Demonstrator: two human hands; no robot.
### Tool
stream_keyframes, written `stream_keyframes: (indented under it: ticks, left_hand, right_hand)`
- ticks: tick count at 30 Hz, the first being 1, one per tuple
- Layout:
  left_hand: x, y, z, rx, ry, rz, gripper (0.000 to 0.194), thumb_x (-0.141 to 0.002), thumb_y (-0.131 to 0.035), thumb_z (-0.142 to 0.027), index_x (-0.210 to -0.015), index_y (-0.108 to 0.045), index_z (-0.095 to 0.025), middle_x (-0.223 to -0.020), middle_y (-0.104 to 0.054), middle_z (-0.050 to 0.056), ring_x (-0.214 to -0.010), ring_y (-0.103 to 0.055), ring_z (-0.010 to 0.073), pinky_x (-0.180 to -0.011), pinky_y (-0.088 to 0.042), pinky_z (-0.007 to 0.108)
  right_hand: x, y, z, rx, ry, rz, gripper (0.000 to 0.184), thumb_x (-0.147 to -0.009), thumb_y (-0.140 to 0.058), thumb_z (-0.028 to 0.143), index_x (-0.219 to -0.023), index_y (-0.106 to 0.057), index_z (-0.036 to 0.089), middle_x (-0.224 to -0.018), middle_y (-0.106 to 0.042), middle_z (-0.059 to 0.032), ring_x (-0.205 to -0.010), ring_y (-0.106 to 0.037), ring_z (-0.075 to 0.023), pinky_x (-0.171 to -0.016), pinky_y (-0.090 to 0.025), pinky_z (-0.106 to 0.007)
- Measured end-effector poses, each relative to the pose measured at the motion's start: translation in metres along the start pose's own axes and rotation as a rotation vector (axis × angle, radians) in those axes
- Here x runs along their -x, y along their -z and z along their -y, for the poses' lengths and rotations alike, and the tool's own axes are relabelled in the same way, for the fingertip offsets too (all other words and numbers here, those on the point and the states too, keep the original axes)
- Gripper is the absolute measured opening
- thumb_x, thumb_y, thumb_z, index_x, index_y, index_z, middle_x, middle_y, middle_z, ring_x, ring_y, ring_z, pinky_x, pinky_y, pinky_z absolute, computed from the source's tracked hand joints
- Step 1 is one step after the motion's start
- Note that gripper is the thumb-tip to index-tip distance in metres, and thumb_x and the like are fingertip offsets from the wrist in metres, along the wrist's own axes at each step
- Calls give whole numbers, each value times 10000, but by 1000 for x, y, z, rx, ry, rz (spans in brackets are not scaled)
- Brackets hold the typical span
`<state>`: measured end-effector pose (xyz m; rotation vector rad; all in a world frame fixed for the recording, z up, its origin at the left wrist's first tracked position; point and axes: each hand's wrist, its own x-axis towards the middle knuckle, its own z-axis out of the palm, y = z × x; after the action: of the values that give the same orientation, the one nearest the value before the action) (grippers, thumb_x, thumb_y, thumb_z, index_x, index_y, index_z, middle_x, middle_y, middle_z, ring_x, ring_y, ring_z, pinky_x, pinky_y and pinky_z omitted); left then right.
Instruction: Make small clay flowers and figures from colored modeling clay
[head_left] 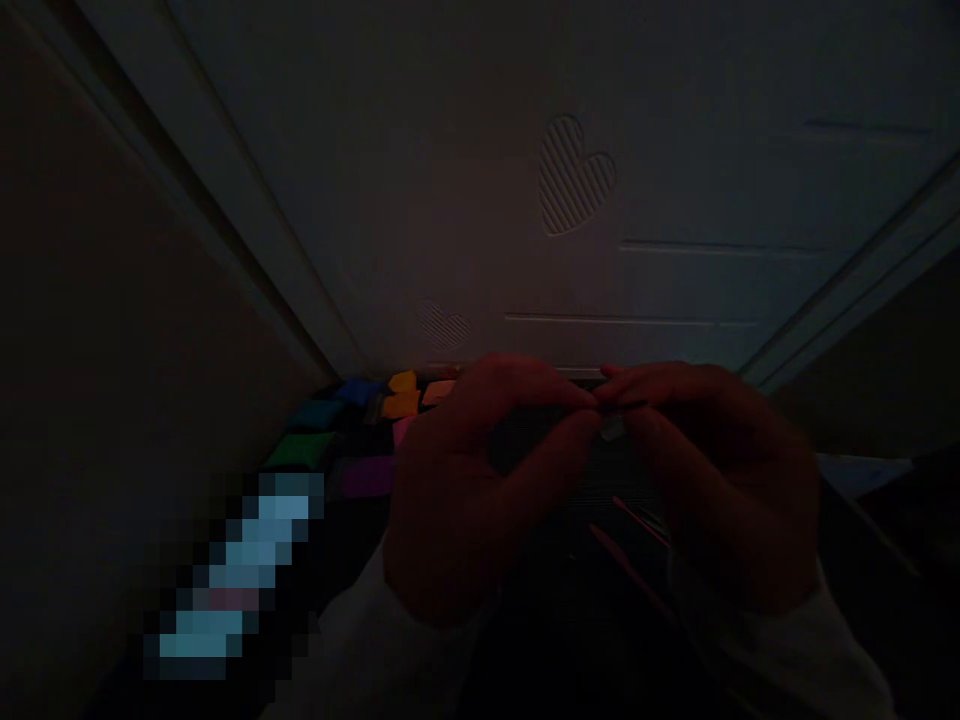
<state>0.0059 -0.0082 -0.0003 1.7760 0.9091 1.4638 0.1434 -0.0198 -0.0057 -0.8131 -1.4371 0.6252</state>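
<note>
In dim light, my left hand (pixel 480 470) and my right hand (pixel 727 480) are raised close together over a dark surface. Thumb and forefinger of the left are pinched together, and the right fingers are closed the same way facing them. A tiny dark piece (pixel 636 405) shows at the right fingertips; its kind is too dim to make out. Under the fingertips lies a small pale, clear-looking bit (pixel 612 430). Below the right hand are a pink pointed stick tool (pixel 626 560) and a thinner pink stick (pixel 637 517).
Several coloured packets lie at the left, among them a green packet (pixel 302 450), a purple packet (pixel 366 477), a blue packet (pixel 358 390) and an orange packet (pixel 400 404). A lit, pixelated screen (pixel 247 570) is nearer. Behind stands a pale door (pixel 450 200) with heart-shaped reliefs.
</note>
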Motion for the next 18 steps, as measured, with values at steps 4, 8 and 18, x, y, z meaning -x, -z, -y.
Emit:
stream_keyframes:
  ticks: [4, 8, 18]
  left_hand:
    - [0, 0, -2, -18, 4, -21, 137, -687, -584, -211, -816, -614, -246, -877, -601, 9, -864, -548, 165, -793, -432, 311]
    - [0, 0, -2, -66, -18, -29, 135, -682, -587, -201, -797, -630, -257, -919, -588, 6, -887, -535, 169, -799, -423, 314]
    - [-1, 0, 0, -149, -87, -57, 105, -667, -602, -183, -756, -628, -232, -896, -573, 2, -809, -550, 133, -767, -424, 282]
  right_hand:
    - [0, 1, 0, 17, -1, 12, 122, -734, -551, 150, -820, -585, 229, -859, -598, 4, -926, -543, -149, -789, -481, -271]
    - [-1, 2, 0, 93, 51, 17, 125, -729, -547, 138, -802, -591, 229, -840, -610, 2, -886, -557, -157, -826, -450, -315]
    - [-1, 0, 0, 149, 70, -10, 122, -722, -555, 154, -820, -584, 221, -830, -614, -1, -907, -555, -171, -808, -444, -329]
